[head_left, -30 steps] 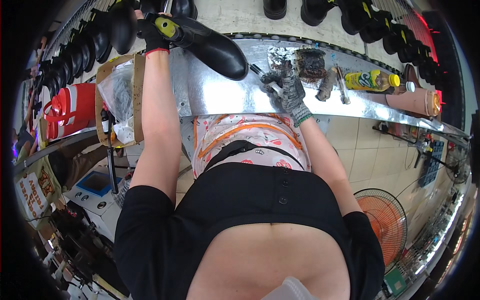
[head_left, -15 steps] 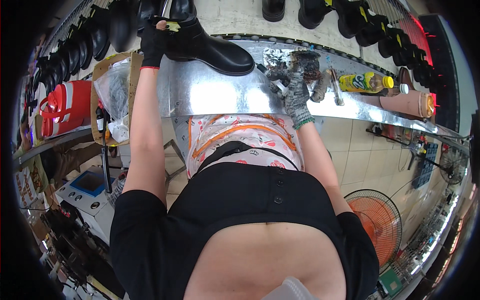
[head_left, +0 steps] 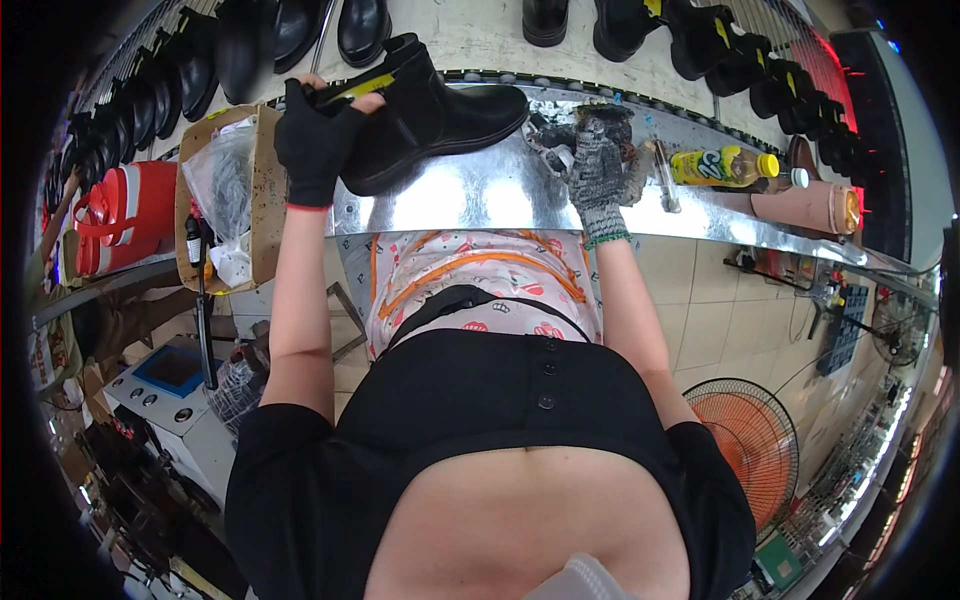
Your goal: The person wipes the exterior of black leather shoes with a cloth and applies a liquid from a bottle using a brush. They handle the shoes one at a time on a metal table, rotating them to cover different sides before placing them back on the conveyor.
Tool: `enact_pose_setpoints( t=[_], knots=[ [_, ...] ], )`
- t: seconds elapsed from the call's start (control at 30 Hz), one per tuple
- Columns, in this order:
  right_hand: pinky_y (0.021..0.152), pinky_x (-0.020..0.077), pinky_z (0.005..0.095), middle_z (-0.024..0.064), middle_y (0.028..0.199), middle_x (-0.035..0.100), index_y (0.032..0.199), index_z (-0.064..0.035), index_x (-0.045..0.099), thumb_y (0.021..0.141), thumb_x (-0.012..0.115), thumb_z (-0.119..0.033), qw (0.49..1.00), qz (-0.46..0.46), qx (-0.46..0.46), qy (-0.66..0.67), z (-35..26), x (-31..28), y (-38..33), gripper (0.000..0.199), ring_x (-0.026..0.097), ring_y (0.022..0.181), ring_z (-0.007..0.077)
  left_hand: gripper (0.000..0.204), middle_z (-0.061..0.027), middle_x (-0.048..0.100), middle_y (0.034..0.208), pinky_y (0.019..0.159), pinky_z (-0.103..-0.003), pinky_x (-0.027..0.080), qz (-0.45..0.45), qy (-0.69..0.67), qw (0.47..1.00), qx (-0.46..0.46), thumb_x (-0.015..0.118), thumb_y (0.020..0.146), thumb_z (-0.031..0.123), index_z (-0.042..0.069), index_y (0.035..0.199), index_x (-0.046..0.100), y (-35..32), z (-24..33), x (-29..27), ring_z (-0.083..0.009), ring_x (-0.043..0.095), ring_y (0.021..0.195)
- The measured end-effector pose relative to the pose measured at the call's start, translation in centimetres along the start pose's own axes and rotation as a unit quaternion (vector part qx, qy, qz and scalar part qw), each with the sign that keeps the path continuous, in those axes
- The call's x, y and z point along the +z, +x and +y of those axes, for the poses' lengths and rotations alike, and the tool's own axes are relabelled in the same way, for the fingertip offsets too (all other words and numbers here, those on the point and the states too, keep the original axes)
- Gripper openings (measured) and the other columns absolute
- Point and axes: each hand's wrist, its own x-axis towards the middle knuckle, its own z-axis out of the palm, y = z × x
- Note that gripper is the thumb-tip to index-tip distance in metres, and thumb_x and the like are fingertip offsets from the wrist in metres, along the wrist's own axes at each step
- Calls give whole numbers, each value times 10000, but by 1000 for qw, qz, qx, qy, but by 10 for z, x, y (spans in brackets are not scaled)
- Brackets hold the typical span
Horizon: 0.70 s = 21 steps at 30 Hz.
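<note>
A black ankle boot (head_left: 450, 118) is tilted over the metal bench edge, its toe pointing right and its yellow-lined opening toward the left. My left hand (head_left: 318, 140), in a black fingerless glove, grips the boot at its opening, thumb on the yellow lining. In a grey knitted glove, my right hand (head_left: 600, 165) reaches down onto a dark-stained pad (head_left: 618, 122) on the bench. Its fingers look bent together; the fingertips and whatever they hold are hidden. Greyish, smeared cloth-like material (head_left: 550, 150) lies just left of that hand.
Black boots (head_left: 715, 40) stand along the conveyor (head_left: 460, 45) beyond the bench. Right of my right hand are a yellow-labelled bottle (head_left: 720, 167) and a pinkish cylinder (head_left: 805, 205). To the left sit a cardboard box (head_left: 265, 190) with plastic bags and a red jug (head_left: 125, 215).
My left hand has come nearer with the boot, turning it so the toe rises and the heel swings toward me. My right hand has moved slightly onto the stained pad.
</note>
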Motion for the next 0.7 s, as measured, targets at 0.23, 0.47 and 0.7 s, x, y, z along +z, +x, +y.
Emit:
enact_pose_setpoints(
  t=[0.23, 0.47, 0.7],
  knots=[
    [736, 454, 423, 137, 909, 646, 944, -92, 657, 881, 465, -266, 978, -58, 97, 176, -27, -30, 17, 267, 595, 832, 340, 559, -23, 540, 719, 600, -239, 449, -81, -38, 993, -75, 859, 587, 325, 43, 915, 505, -41, 52, -26, -102, 525, 641],
    [735, 461, 410, 123, 863, 660, 925, -127, 692, 919, 416, -333, 977, -45, 52, 200, -33, -36, 9, 345, 611, 803, 324, 524, -10, 539, 640, 507, -212, 420, -179, -199, 957, -113, 849, 623, 261, 58, 941, 486, -65, 53, -27, -63, 505, 547],
    [734, 476, 392, 103, 891, 669, 910, -141, 702, 923, 421, -347, 923, -15, 63, 380, -39, -28, 2, 349, 625, 808, 304, 571, -10, 525, 700, 505, -192, 421, -228, -275, 918, -172, 814, 667, 110, 50, 1070, 413, -85, 56, -25, -64, 521, 582]
  ],
)
